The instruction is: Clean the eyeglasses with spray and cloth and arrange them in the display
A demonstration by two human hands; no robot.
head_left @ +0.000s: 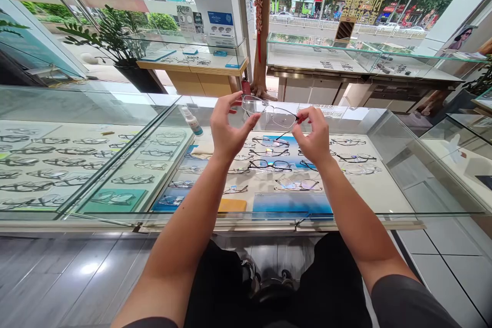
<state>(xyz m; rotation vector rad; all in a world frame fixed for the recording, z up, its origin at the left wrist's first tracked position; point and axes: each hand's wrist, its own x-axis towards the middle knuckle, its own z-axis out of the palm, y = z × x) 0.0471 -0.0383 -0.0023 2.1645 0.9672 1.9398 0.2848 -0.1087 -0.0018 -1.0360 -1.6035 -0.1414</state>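
Note:
A pair of eyeglasses (284, 117) with thin metal rims and clear lenses is held up above the glass display case (384, 136). My left hand (230, 125) grips it at the left end of the frame, thumb near the bridge and fingers at the upper outer corner. The fingers of my right hand (314, 130) are closed on the right end, by the hinge. One temple arm points down toward the case below the right lens. Under the glass, between my forearms, several rows of eyeglasses lie on display.
A white spray bottle (192, 121) stands on the case left of my left hand. Inside lie an orange case (232, 205) and a blue display board (292, 204). More glass showcases (315, 54) and a potted plant (126, 59) stand by the windows.

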